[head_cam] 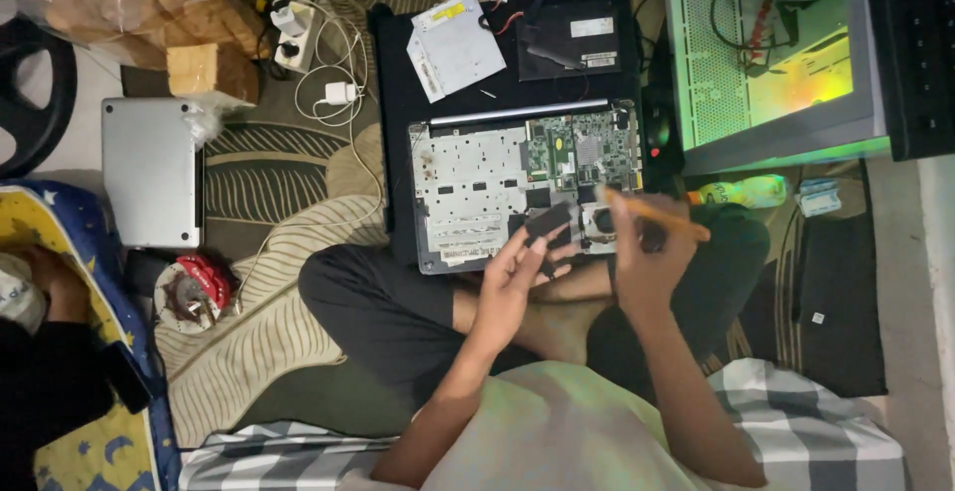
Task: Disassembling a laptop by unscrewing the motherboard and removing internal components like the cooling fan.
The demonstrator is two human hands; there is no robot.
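Note:
An opened laptop base (468,188) lies on the floor in front of my crossed legs, its green circuit board (577,153) bare. My left hand (517,272) holds a small flat black part (547,222) between its fingertips, just above the near edge of the laptop. My right hand (642,257) grips an orange-handled screwdriver (657,214), whose shaft points left toward the black part and the fan area of the board.
A silver optical drive (456,45) and a black drive (569,38) lie beyond the laptop. A closed silver laptop (151,173) sits at left, with a power strip and chargers (298,33) behind it. An open computer case (771,53) stands at right, a bottle (741,191) beside it. Another person's arm (45,292) shows at far left.

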